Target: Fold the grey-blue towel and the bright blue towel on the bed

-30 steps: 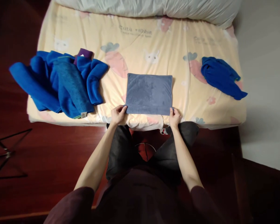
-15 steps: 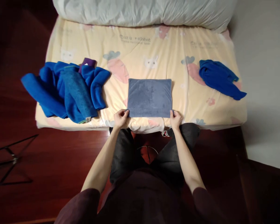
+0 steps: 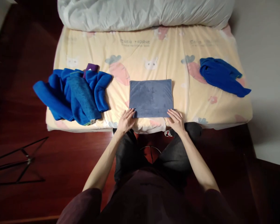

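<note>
A grey-blue cloth (image 3: 151, 96), flat and rectangular, lies on the bed near its front edge. My left hand (image 3: 126, 120) rests with outstretched fingers on the cloth's near left corner. On the near right corner lie the fingers of my right hand (image 3: 176, 120), also stretched out. Neither hand grips the cloth. To the left is a heap of bright blue cloths (image 3: 77, 96), with a purple piece (image 3: 92, 67) showing at its back. Another blue cloth (image 3: 222, 76) lies bunched up at the right.
The bed's pale yellow sheet (image 3: 154, 49) has carrots and rabbits printed on it. A thick light-grey quilt (image 3: 144, 14) is rolled along the far side. Thin black stand legs (image 3: 25, 161) stand on the dark red floor at left. A pale wall (image 3: 268, 77) borders the right.
Both hands have let go of the near corners they were pinching, and their fingers now lie spread on the cloth. The cloth has stayed flat. The view has shifted slightly.
</note>
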`<state>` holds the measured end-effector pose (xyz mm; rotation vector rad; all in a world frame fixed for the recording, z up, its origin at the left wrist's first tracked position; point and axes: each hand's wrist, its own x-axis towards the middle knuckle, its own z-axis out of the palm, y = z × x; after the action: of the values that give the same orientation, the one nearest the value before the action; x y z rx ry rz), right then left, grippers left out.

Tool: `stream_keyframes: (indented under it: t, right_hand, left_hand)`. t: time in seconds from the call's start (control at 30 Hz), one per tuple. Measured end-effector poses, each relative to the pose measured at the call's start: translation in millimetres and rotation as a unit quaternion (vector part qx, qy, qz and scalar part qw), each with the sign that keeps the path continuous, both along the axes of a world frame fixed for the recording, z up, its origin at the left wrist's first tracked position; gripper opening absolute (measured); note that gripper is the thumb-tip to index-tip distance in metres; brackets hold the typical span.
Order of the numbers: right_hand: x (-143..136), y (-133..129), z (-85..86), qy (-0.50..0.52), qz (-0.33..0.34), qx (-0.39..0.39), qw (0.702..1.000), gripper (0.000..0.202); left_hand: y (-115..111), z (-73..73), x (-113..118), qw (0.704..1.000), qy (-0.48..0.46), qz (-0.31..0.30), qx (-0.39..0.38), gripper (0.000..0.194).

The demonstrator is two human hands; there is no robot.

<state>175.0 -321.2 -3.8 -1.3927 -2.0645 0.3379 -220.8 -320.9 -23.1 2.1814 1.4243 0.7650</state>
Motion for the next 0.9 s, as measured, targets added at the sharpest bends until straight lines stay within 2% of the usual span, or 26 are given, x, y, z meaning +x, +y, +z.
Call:
stream_keyframes:
  t: [0.13, 0.33, 0.43, 0.57, 0.77, 0.9]
  right_hand:
    - [0.1, 15.2, -8.9, 0.007, 0.002, -0.055, 0.998, 0.044]
    - [-3.2, 24.8, -20.5, 0.066, -0.056, -0.086, 0.992, 0.057]
    - [-5.0, 30.0, -25.1, 0.167, -0.103, -0.11, 0.974, 0.054]
    - [-1.5, 37.8, -30.6, 0.286, -0.127, -0.147, 0.938, 0.052]
    - [2.1, 39.2, -32.2, 0.276, -0.157, -0.141, 0.938, 0.041]
    - [1.4, 39.8, -37.1, 0.29, -0.163, -0.116, 0.936, 0.032]
  left_hand:
    - [10.8, -5.4, 3.0, 0.999, 0.021, 0.022, -0.029, 0.07]
    - [23.5, -10.7, 10.1, 0.995, -0.013, 0.094, -0.033, 0.064]
    - [31.0, -13.6, 8.1, 0.986, -0.09, 0.129, -0.055, 0.054]
    - [36.2, -18.1, 5.9, 0.955, -0.233, 0.154, -0.098, 0.032]
    - [37.3, -21.2, 8.1, 0.905, -0.359, 0.192, -0.124, 0.047]
    - [40.7, -18.5, 5.9, 0.899, -0.359, 0.208, -0.138, 0.048]
